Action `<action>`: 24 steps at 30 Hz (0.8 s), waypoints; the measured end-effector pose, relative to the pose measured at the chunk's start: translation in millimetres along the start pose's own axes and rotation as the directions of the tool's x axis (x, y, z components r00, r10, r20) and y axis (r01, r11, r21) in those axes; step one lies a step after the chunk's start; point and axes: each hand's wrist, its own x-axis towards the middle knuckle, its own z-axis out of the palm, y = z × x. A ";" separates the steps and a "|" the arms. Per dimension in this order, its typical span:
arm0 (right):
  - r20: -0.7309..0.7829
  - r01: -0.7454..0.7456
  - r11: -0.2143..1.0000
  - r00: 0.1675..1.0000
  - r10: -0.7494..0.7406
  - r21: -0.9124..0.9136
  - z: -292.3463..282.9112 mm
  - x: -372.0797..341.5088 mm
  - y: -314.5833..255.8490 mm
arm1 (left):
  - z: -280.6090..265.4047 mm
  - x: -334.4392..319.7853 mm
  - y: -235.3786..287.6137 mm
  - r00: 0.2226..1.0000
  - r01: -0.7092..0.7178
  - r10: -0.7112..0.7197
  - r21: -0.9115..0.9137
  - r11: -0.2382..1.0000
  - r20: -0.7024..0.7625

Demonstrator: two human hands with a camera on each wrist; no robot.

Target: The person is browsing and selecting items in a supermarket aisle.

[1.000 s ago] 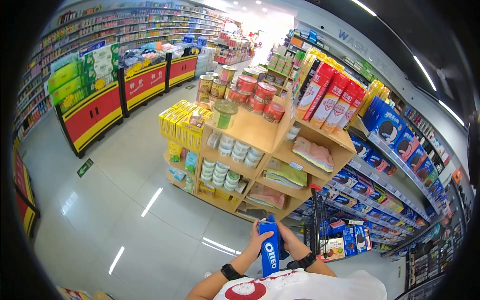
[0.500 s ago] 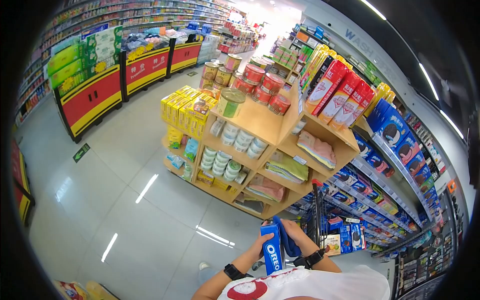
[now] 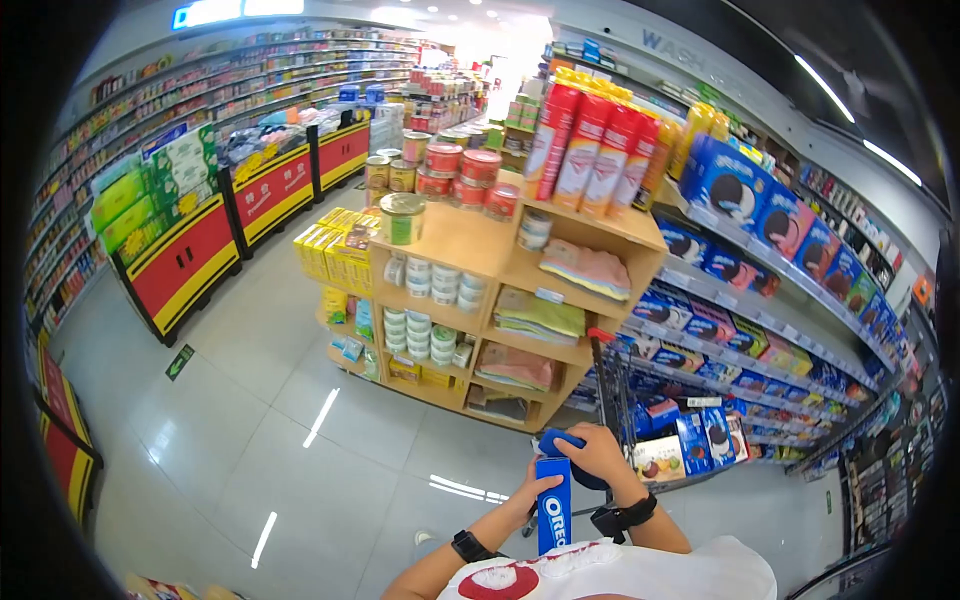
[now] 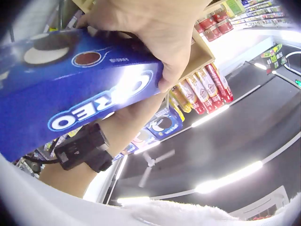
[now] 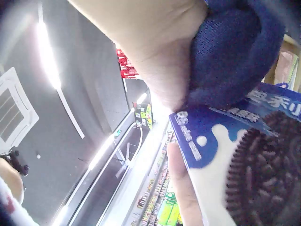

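At the lower centre of the frame, the left hand (image 3: 530,491) is gripping the blue Oreo box (image 3: 553,510); the right hand (image 3: 598,452) is grasping a dark blue cloth (image 5: 235,52) at the box's upper end. Uneven pressure through the cloth is risking box slippage or a dented edge. The shopping cart (image 3: 612,400) is limiting clearance on the right; floor (image 3: 235,425) is providing room leftward.

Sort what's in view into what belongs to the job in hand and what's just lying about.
Job in hand:
Oreo box, in the left hand
blue cloth, in the right hand

Just lying about:
spray cans
folded towels
yellow boxes
red tins
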 end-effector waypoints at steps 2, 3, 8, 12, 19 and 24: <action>0.095 0.066 0.998 0.993 -0.065 -0.007 -29.7 -20.6 12.7 | 26.5 -2.2 -19.3 0.999 0.025 -0.026 0.022 0.999 0.038; 0.134 0.115 0.993 0.984 -0.115 0.002 -38.0 -32.4 27.5 | 41.9 -5.0 -27.7 0.997 0.039 -0.041 0.027 0.999 0.072; 0.203 -0.002 0.992 0.979 0.029 -0.129 -101.2 -96.7 53.0 | 86.5 17.2 -102.3 0.974 0.211 -0.211 0.017 0.977 0.079; 0.185 -0.158 0.940 0.958 0.221 -0.303 -119.1 -132.7 97.7 | 128.4 18.6 -120.0 0.979 0.179 -0.187 0.101 0.979 0.077; 0.160 -0.128 0.963 0.973 0.169 -0.236 -123.4 -137.8 129.3 | 155.3 17.7 -104.0 0.982 0.170 -0.185 0.234 0.957 0.044; 0.167 -0.032 0.974 0.983 0.071 -0.226 -111.9 -103.8 111.6 | 122.2 36.6 -99.8 0.988 0.154 -0.155 0.166 0.974 -0.005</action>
